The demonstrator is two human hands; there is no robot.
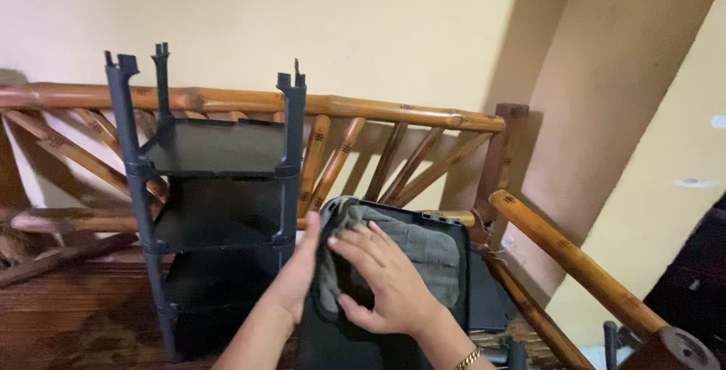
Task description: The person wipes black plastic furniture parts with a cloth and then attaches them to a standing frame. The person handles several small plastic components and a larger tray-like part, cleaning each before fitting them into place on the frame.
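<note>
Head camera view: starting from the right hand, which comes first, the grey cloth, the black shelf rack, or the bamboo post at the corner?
From the right hand:
1. Grey cloth, under its fingers.
2. Black shelf rack, to the left.
3. Bamboo post, up at the right corner.

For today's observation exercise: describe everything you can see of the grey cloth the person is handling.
The grey cloth is a soft, woven-looking rag, dull grey-green, crumpled and folded over itself. It lies spread on the upper face of a dark plastic shelf panel that is tilted toward the camera. The right hand presses flat on its left part, fingers spread; the left hand grips the panel's left edge beside it. Its right part lies uncovered.
</note>
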